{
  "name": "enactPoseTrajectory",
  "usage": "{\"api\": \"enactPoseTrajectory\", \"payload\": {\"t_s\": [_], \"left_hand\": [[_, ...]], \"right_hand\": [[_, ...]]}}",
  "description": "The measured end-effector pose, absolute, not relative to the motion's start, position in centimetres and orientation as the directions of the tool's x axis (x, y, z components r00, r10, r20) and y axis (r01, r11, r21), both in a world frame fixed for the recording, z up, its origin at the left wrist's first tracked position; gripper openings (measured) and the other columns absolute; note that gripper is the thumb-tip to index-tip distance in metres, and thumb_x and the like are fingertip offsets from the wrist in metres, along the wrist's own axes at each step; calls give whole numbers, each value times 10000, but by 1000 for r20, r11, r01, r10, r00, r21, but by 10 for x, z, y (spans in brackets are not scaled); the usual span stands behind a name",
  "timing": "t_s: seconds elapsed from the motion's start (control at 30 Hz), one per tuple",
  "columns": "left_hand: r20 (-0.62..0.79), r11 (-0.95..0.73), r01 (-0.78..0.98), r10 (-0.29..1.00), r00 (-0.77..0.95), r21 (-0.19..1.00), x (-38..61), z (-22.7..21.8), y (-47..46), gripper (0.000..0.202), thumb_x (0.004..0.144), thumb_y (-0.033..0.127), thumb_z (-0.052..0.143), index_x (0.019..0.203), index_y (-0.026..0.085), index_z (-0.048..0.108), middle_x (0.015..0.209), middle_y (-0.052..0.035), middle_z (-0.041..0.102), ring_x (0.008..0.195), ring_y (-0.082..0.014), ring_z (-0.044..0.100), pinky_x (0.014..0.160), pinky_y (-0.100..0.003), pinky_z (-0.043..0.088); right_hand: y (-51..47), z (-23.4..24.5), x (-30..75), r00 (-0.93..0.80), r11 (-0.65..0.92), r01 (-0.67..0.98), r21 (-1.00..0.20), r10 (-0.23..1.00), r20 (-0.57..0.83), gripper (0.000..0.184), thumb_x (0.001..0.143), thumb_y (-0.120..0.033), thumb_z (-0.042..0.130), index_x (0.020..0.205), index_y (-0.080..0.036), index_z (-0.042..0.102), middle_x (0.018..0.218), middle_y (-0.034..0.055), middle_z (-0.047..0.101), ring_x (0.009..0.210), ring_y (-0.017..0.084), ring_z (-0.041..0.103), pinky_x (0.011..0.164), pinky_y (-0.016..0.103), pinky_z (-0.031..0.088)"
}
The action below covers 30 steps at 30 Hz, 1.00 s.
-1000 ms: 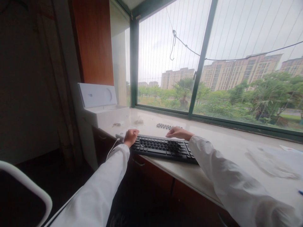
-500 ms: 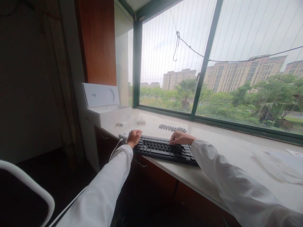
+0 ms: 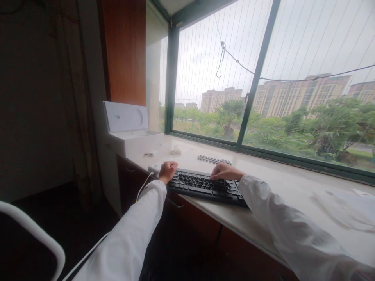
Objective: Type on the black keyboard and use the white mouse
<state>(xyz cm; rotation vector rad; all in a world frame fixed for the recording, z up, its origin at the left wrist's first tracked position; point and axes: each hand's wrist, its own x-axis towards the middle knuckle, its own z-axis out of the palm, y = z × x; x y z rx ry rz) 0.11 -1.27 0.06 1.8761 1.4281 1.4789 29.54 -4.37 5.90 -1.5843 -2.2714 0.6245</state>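
the left hand (image 3: 168, 171) is curled into a loose fist resting on the left end of the black keyboard (image 3: 205, 185), holding nothing that can be seen, while the right hand (image 3: 224, 172) lies fingers-down on the keys toward the keyboard's right half, fingers bent and pressed to the keys rather than closed on anything. the keyboard sits at the front edge of the pale counter (image 3: 281, 187), with a row of loose keycaps (image 3: 213, 159) behind it and an open white box (image 3: 131, 132) to the left. compared with a second ago the right hand has come back from the counter behind the keyboard onto the keys, the left is unchanged; no writing is legible.
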Motion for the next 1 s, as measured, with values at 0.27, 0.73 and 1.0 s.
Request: {"api": "enactPoseTrajectory", "payload": {"t_s": [0.27,0.73,1.0], "left_hand": [[508,-426,489,861,-40,761,1,2,-13,314,735,333,447,474,179,366,457,37,340,517,-101,351,531,-249,227],[521,-445,465,852,-43,766,2,1,-11,336,761,323,438,476,190,321,452,35,300,493,-103,320,514,-260,212],[512,-459,405,858,-28,791,2,3,-10,347,774,334,434,493,193,287,484,37,262,503,-97,291,514,-259,208]], "right_hand": [[-12,75,362,57,84,884,-459,957,284,409,670,-566,648,858,-224,770,804,47,727,770,199,638,675,273,449],[73,63,399,288,-277,957,-81,935,205,303,776,-465,580,892,-243,751,972,100,696,1006,281,591,940,437,353],[110,43,395,235,-236,972,-17,950,205,220,763,-361,625,854,-197,741,944,119,700,966,269,585,934,429,315]]}}
